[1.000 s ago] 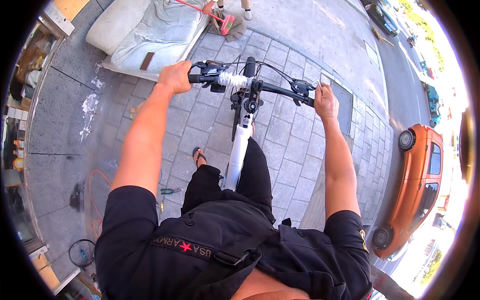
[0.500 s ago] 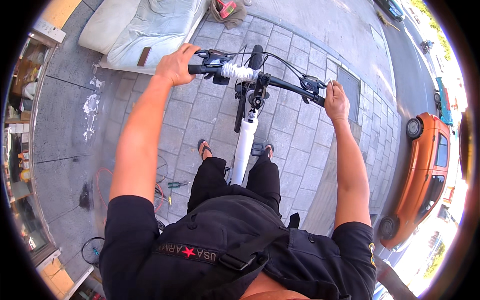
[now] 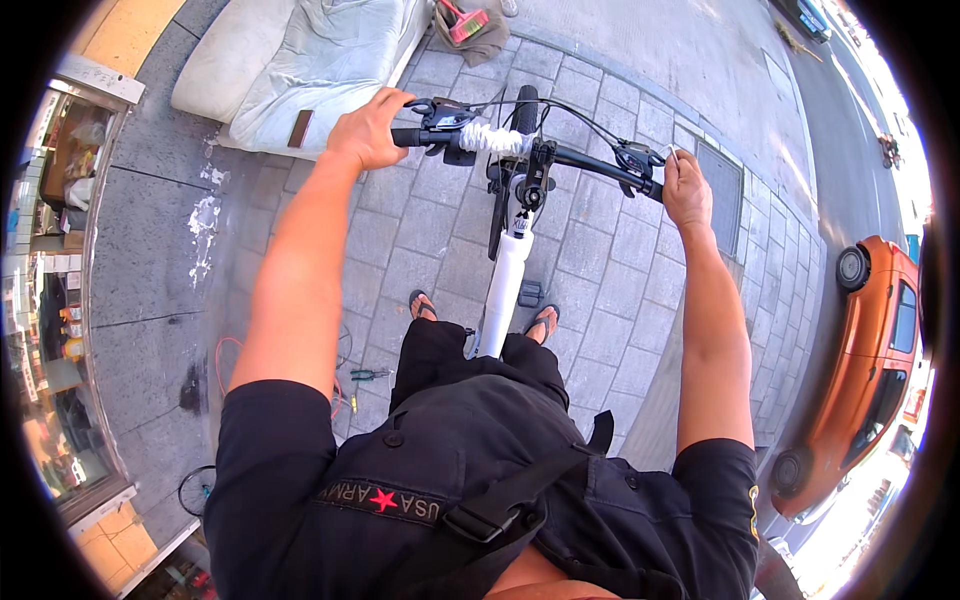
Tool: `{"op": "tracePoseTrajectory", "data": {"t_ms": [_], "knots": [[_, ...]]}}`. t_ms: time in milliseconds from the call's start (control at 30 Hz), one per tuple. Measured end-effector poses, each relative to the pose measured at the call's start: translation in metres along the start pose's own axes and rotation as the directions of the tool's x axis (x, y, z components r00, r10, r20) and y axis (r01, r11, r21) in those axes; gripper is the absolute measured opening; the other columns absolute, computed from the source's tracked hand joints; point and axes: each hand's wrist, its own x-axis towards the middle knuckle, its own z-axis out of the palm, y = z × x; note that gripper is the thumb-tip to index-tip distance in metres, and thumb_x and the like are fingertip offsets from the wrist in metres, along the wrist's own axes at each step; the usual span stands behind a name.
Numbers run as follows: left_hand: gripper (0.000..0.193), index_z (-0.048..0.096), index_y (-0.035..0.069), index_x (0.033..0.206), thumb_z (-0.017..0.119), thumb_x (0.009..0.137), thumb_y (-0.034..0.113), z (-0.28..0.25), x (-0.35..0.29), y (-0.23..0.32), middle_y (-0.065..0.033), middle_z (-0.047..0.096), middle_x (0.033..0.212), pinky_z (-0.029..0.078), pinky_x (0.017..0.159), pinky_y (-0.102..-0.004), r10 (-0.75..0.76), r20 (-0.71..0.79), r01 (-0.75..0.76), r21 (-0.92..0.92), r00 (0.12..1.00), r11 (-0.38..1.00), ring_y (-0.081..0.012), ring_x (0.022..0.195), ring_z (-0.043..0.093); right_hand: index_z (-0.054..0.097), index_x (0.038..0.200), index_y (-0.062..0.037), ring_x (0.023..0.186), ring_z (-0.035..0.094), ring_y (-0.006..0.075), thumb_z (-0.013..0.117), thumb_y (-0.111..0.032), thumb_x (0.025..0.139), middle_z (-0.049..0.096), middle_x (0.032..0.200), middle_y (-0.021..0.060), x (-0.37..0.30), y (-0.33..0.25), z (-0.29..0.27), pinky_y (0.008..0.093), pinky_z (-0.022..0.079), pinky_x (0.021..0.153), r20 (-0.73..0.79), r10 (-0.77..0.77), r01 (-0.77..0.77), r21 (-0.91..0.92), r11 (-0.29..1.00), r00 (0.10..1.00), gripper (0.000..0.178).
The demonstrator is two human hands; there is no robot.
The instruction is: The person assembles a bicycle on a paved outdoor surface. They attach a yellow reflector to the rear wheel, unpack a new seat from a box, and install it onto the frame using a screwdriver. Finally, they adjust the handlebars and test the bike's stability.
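Note:
A white-framed bicycle [image 3: 509, 280] stands upright between my legs, its front wheel [image 3: 527, 105] pointing away from me. My left hand [image 3: 370, 132] is closed around the left end of the black handlebar [image 3: 590, 165], fingers reaching toward the brake lever [image 3: 425, 103]. At the right end, my right hand [image 3: 688, 192] is a closed fist against the grip, with a thin silver piece, perhaps the lever tip, by its fingers. White wrapping [image 3: 492, 139] covers the bar left of the stem [image 3: 538, 175]. A black pedal [image 3: 530, 293] shows near my right foot.
A pale sofa [image 3: 330, 60] lies at the upper left, with a red brush [image 3: 467, 25] past it. Pliers [image 3: 370, 375] and a red hose [image 3: 222, 350] lie on the pavement to my left. A glass-fronted case [image 3: 60, 330] lines the far left; an orange car [image 3: 865, 370] stands right.
The whole view has shifted slightly right. My right foot has come back from beside the pedal. Both hands keep their places on the handlebar. A motorbike on the road has moved nearer.

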Motion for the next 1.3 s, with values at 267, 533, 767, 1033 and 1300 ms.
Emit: {"op": "tracePoseTrajectory", "data": {"t_ms": [267, 533, 767, 1033, 1300], "knots": [[0.075, 0.057, 0.027, 0.141, 0.084, 0.071, 0.028, -0.003, 0.058, 0.002, 0.0030, 0.057, 0.146, 0.057, 0.099, -0.0473, -0.081, 0.028, 0.081, -0.004, 0.996, 0.997, -0.0347, 0.115, 0.070, 0.071, 0.102, -0.0045, 0.103, 0.070, 0.0417, 0.052, -0.038, 0.107, 0.069, 0.134, 0.0056, 0.072, 0.009, 0.015, 0.0503, 0.055, 0.091, 0.022, -0.020, 0.020, -0.023, 1.000, 1.000, 0.039], [0.073, 0.057, 0.026, 0.138, 0.084, 0.070, 0.023, 0.002, 0.143, -0.034, 0.0028, 0.059, 0.140, 0.058, 0.092, -0.0494, -0.007, -0.031, 0.007, 0.014, 1.000, 1.000, -0.0351, 0.112, 0.070, 0.072, 0.102, -0.0056, 0.106, 0.070, 0.0408, 0.051, -0.039, 0.108, 0.069, 0.135, 0.0046, 0.146, 0.005, 0.043, 0.0490, 0.055, 0.093, -0.018, 0.002, -0.002, -0.023, 1.000, 1.000, 0.040], [0.070, 0.062, 0.023, 0.133, 0.083, 0.067, 0.021, 0.002, 0.201, -0.056, -0.0007, 0.063, 0.134, 0.055, 0.098, -0.0491, 0.002, -0.042, -0.004, -0.033, 0.999, 0.999, -0.0339, 0.119, 0.067, 0.073, 0.101, -0.0059, 0.105, 0.070, 0.0412, 0.051, -0.039, 0.107, 0.069, 0.135, 0.0046, 0.203, 0.004, 0.063, 0.0489, 0.055, 0.093, -0.040, 0.002, -0.004, -0.054, 0.999, 0.999, 0.040], [0.066, 0.065, 0.013, 0.129, 0.082, 0.066, 0.020, 0.019, 0.269, -0.089, -0.0109, 0.068, 0.132, 0.040, 0.116, -0.0475, 0.279, -0.268, -0.234, 0.188, 0.922, 0.954, -0.0348, 0.136, 0.056, 0.073, 0.102, -0.0064, 0.107, 0.069, 0.0402, 0.052, -0.039, 0.107, 0.069, 0.135, 0.0051, 0.256, 0.005, 0.077, 0.0492, 0.055, 0.092, -0.023, 0.026, -0.027, -0.065, 0.998, 0.999, 0.039], [0.062, 0.065, 0.011, 0.128, 0.080, 0.068, 0.019, 0.023, 0.322, -0.103, -0.0133, 0.068, 0.131, 0.040, 0.115, -0.0474, 0.306, -0.283, -0.278, 0.134, 0.909, 0.951, -0.0330, 0.136, 0.056, 0.073, 0.103, -0.0068, 0.107, 0.069, 0.0404, 0.051, -0.040, 0.107, 0.068, 0.136, 0.0050, 0.307, 0.001, 0.088, 0.0490, 0.055, 0.092, -0.023, 0.040, -0.041, -0.076, 0.996, 0.999, 0.040]]}}
